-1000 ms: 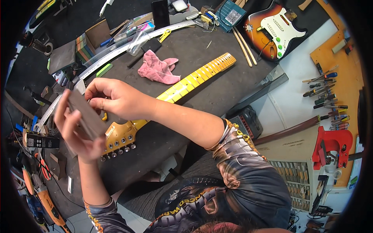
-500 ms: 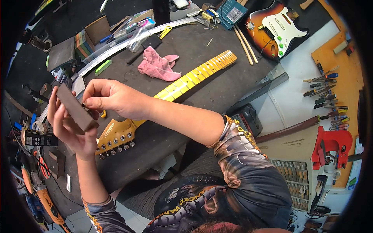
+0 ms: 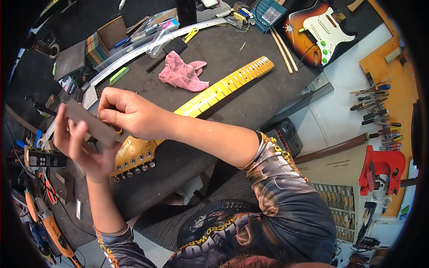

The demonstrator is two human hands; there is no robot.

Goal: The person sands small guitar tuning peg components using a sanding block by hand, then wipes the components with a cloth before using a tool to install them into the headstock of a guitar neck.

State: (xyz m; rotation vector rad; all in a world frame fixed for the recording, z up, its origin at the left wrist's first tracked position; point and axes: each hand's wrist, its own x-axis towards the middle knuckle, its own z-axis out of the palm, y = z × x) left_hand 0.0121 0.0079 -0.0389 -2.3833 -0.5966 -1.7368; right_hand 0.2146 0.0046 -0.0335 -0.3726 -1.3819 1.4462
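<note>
My left hand [image 3: 82, 149], blurred, grips a grey-brown rectangular block [image 3: 91, 123] upright at a slant. My right hand [image 3: 129, 114] is closed in a pinch beside the block's inner side; what its fingertips hold is too small and hidden to name. Beneath and beyond both hands lies a yellow maple guitar neck [image 3: 225, 87], its headstock [image 3: 136, 149] with metal tuners toward the lower left. A pink cloth [image 3: 178, 73] rests just above the neck.
The dark bench [image 3: 232, 109] holds two drumsticks [image 3: 281, 49], a sunburst guitar body [image 3: 319, 35], a green-handled piece [image 3: 118, 76], boxes, rulers and small parts. At left are power tools [image 3: 56, 232] and red-handled cutters [image 3: 49, 187]; at right, a screwdriver rack [image 3: 380, 107] and red press [image 3: 382, 165].
Both hands have shifted slightly left since a second ago. The block's tilt in my left hand has varied, while my right fingers stay pinched beside it.
</note>
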